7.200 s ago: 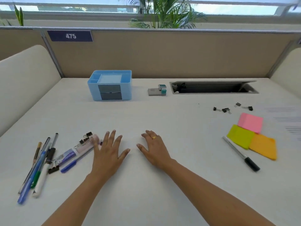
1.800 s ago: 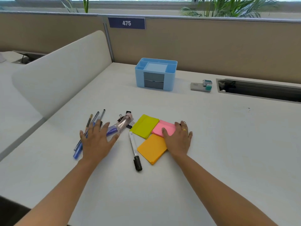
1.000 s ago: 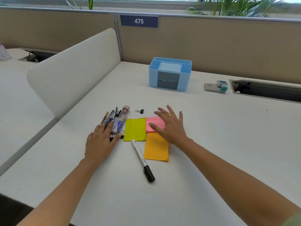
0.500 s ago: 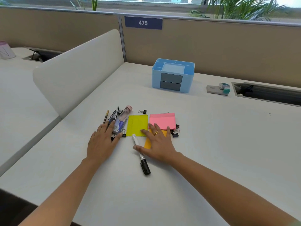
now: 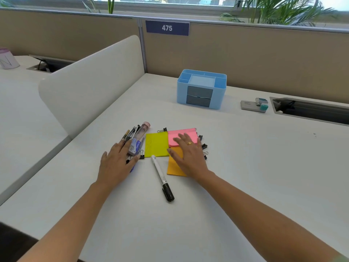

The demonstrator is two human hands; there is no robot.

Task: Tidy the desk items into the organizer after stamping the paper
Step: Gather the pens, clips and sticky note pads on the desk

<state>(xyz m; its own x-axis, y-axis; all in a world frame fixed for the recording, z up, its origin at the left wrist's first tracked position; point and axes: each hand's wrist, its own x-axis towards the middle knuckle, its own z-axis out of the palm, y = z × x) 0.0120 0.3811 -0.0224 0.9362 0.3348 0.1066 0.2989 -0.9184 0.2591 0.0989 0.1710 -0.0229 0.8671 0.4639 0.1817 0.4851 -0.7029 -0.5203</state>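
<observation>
A blue organizer (image 5: 201, 90) with two grey drawers stands at the back of the white desk (image 5: 264, 167). My left hand (image 5: 117, 163) lies flat, fingers apart, on a bundle of pens (image 5: 135, 140). My right hand (image 5: 188, 154) rests flat across the pink sticky pad (image 5: 181, 134) and the orange sticky pad (image 5: 173, 168). A yellow sticky pad (image 5: 156, 144) lies between the hands. A white marker with a black cap (image 5: 162, 178) lies in front of it. Black binder clips (image 5: 203, 145) sit beside the pink pad. A small stamp (image 5: 255, 105) lies to the organizer's right.
A white curved divider (image 5: 90, 86) rises on the left. A tan partition wall (image 5: 264, 53) with a "475" label closes the back. An open cable slot (image 5: 311, 110) sits at the far right rear.
My right hand has slid from the marker and orange pad up onto the pink and orange pads. The left hand stays on the pens.
</observation>
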